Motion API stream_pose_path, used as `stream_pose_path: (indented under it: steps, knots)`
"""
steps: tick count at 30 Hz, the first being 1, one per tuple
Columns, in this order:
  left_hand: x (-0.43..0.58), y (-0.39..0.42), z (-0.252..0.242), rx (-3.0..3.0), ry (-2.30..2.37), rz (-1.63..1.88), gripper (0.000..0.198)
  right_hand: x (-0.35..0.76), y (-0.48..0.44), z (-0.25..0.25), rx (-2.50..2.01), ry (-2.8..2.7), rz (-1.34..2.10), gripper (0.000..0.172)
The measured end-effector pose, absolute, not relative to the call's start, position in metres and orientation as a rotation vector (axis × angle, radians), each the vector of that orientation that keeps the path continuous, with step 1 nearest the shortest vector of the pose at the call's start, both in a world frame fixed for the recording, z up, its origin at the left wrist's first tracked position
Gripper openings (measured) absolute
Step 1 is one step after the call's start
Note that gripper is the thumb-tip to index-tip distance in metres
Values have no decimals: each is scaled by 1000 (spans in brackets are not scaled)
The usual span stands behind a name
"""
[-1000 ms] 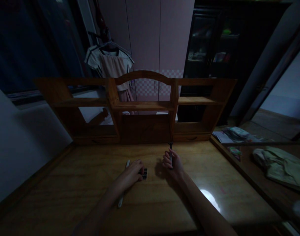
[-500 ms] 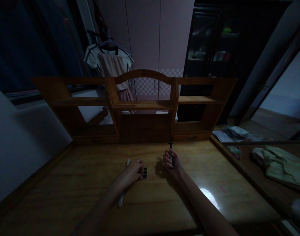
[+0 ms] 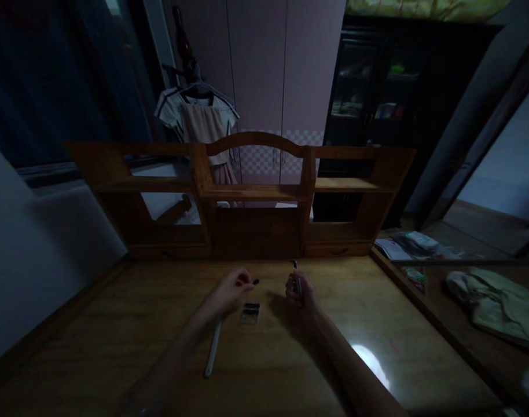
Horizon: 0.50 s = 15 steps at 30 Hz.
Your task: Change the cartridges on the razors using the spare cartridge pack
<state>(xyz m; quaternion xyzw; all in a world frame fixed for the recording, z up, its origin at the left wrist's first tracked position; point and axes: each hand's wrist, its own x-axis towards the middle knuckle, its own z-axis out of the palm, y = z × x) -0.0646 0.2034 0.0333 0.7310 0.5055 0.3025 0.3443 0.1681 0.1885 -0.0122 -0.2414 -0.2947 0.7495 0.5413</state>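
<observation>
My left hand (image 3: pixel 237 284) is raised above the desk, with its thumb and fingertips pinched on a small black piece (image 3: pixel 256 282) that looks like a razor cartridge. Just below it, a small clear case (image 3: pixel 250 313) with dark bars in it lies on the wooden top. My right hand (image 3: pixel 300 291) is wrapped around a slim razor handle (image 3: pixel 298 285), its narrow dark head pointing up and away from me. A thin white strip-like tool (image 3: pixel 213 351) lies left of the case, its far end hidden behind my left wrist.
A wooden shelf unit (image 3: pixel 256 189) runs along the back of the desk (image 3: pixel 160 324). To the right, past a raised edge, are papers (image 3: pixel 414 245) and a pale green cloth item (image 3: pixel 499 298). Clothes (image 3: pixel 199 119) hang behind the shelf.
My left hand has lifted off the case with a black piece in its fingertips, leaving the case in view. In my right hand the razor handle has tilted slightly left. The view has shifted a little.
</observation>
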Motion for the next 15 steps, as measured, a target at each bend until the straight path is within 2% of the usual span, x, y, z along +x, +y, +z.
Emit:
stream_pose_path:
  steps: [3,6,11,15]
  knots:
    - [-64,218,30,1579,1141,873,30,162,184,-15,-740,-959,1542,38]
    - [-61,217,14,1187,877,861,36,157,175,-13,-825,-1199,1291,40]
    - [-58,206,-7,913,697,741,34,150,164,-3,-919,-1446,1157,31]
    - [-64,206,-5,877,632,682,30,148,162,-3,-1008,-1617,1130,32]
